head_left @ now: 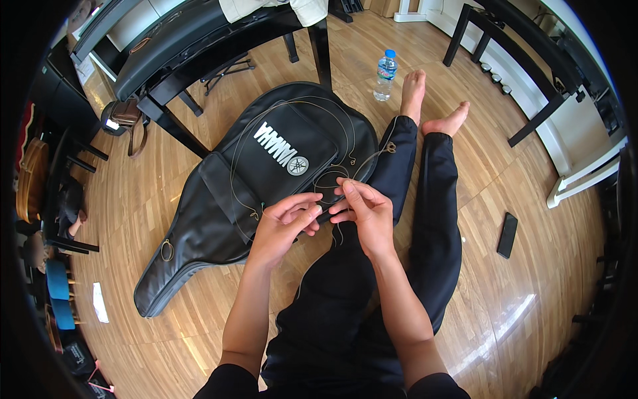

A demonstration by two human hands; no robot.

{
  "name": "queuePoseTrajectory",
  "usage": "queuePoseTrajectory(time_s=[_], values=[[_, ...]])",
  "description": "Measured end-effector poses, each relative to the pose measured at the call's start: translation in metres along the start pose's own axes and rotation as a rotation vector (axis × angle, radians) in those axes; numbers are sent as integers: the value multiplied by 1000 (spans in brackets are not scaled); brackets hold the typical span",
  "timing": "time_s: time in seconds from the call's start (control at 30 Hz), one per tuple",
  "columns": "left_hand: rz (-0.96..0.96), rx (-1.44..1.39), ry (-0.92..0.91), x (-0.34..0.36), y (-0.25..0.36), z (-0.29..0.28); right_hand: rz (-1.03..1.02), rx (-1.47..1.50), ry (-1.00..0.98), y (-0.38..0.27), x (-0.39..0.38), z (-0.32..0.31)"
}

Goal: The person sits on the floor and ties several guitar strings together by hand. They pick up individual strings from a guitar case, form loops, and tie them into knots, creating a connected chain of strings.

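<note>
A black guitar bag (pixel 219 199) lies flat on the floor to the left of my legs. Thin guitar strings (pixel 234 163) curve in loose loops across it. Over the bag's right edge, my right hand (pixel 367 216) pinches a guitar string between thumb and fingers; part of it loops above the hand (pixel 327 174). Facing it, my left hand (pixel 287 225) has its fingers curled and its thumb near the index fingertip, closed at the same string, though the thin wire is hard to follow there. A small coiled string (pixel 167 251) rests on the bag's narrow end.
A water bottle (pixel 385 75) with a blue cap stands near my bare feet (pixel 413 93). On the right lies a black phone (pixel 507 235). A black bench (pixel 173 83) stands beyond the bag, with a brown bag (pixel 126 118) at its left. Another black bench (pixel 525 56) is at the far right.
</note>
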State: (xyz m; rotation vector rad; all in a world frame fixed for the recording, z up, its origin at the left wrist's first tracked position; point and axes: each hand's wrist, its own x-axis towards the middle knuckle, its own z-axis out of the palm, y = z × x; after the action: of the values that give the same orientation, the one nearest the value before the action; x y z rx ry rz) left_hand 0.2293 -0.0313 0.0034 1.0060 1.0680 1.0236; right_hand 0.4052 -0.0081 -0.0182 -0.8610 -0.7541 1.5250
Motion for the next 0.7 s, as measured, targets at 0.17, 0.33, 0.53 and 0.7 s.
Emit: queuePoseTrajectory(time_s=[0.17, 0.33, 0.53, 0.7], values=[[90, -5, 5, 3, -6, 6, -25, -39, -27, 7, 2, -3], [89, -7, 48, 3, -8, 3, -98, -27, -6, -2, -3, 6], [121, -23, 89, 2, -4, 4, -30, -47, -85, 3, 2, -4], [217, -13, 166, 3, -1, -1, -20, -146, -134, 1, 3, -5]])
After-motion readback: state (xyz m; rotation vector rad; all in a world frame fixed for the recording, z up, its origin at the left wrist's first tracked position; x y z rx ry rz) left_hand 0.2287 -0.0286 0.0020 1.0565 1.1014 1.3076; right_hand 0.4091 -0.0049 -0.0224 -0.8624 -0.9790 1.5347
